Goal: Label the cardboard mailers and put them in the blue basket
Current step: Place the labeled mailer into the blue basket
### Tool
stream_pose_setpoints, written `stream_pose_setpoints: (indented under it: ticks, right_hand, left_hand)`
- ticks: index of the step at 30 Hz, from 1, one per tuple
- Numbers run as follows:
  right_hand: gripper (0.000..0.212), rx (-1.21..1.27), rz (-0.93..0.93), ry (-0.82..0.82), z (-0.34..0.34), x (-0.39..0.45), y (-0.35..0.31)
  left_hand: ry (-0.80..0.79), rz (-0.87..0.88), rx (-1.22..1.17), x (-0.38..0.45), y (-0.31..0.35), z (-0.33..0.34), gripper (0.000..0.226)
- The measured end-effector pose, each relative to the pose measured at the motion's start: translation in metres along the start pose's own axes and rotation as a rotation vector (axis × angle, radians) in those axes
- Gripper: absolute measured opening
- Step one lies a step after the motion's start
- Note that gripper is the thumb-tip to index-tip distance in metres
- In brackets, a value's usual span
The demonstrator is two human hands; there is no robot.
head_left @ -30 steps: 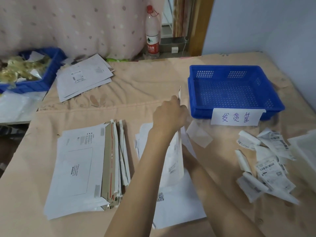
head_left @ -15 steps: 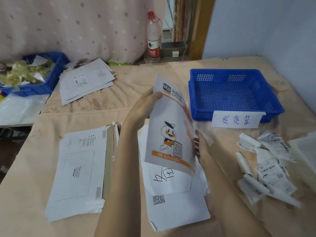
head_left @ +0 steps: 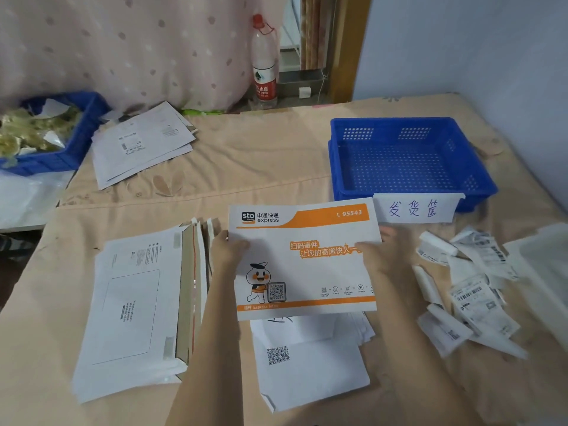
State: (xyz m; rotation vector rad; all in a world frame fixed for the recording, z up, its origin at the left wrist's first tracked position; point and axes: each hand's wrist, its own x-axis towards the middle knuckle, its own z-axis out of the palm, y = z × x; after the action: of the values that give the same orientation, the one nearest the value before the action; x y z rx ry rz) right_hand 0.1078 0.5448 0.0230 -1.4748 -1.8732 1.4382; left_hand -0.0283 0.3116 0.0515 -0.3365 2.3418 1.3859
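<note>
A white and orange cardboard mailer (head_left: 307, 262) with a cartoon figure lies printed side up, nearly flat, above a pile of white mailers (head_left: 313, 364). My left hand (head_left: 229, 247) pinches its left edge, thumb on top. My right hand (head_left: 379, 247) holds its right edge, thumb on top; the hand is blurred. The blue basket (head_left: 408, 161) stands just beyond the mailer, with a handwritten paper sign (head_left: 413, 209) on its front wall and nothing inside. Several loose shipping labels (head_left: 470, 290) lie to the right.
A stack of white mailers (head_left: 132, 305) lies on the left. Further back are another mailer pile (head_left: 141, 142), a second blue bin (head_left: 46, 136) full of scraps, and a water bottle (head_left: 263, 66). A white tray (head_left: 544, 272) sits at the right edge.
The mailer was standing on edge, then turned to face me, and now lies almost flat and horizontal, held at both side edges. My right hand has come up onto its right edge.
</note>
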Motion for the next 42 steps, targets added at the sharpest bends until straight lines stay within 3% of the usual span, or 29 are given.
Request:
stream_pose_setpoints:
  ticks: [4,6,9,12,20,25,30,36,38,42]
  right_hand:
    - [0.038,-0.041,-0.083,0.052,-0.004,0.0,-0.003]
    - [0.041,-0.028,-0.083,0.091,-0.008,-0.001,-0.005]
    - [0.046,-0.053,-0.079,0.126,-0.012,0.001,-0.002]
    - [0.047,-0.081,-0.042,0.106,-0.019,0.005,0.005]
    - [0.04,-0.048,-0.046,0.232,-0.055,0.023,0.005]
    - [0.037,0.006,-0.033,0.272,-0.091,0.067,-0.012]
    - [0.039,0.038,-0.053,0.284,-0.123,0.133,-0.042]
    - [0.034,0.091,-0.051,0.234,-0.137,0.22,-0.068]
    - [0.042,0.09,-0.04,0.185,-0.135,0.251,-0.073]
    - [0.081,-0.069,-0.081,0.184,-0.117,0.343,-0.057]
  left_hand:
    - [0.024,-0.004,0.021,0.006,0.001,0.004,0.022]
    - [0.013,-0.022,0.008,0.007,0.002,0.006,0.016]
    - [0.004,-0.034,0.008,0.006,0.004,0.012,0.031]
    - [0.006,-0.013,0.035,0.001,0.011,0.02,0.03]
    - [0.011,0.182,0.12,-0.008,0.042,0.057,0.033]
    - [-0.042,0.262,0.048,-0.016,0.087,0.099,0.055]
    - [-0.176,0.343,0.178,-0.008,0.14,0.154,0.089]
    - [-0.187,0.376,0.184,0.012,0.198,0.222,0.083]
    - [-0.181,0.39,0.176,0.025,0.213,0.243,0.082]
    - [-0.184,0.376,0.131,0.059,0.235,0.28,0.086]
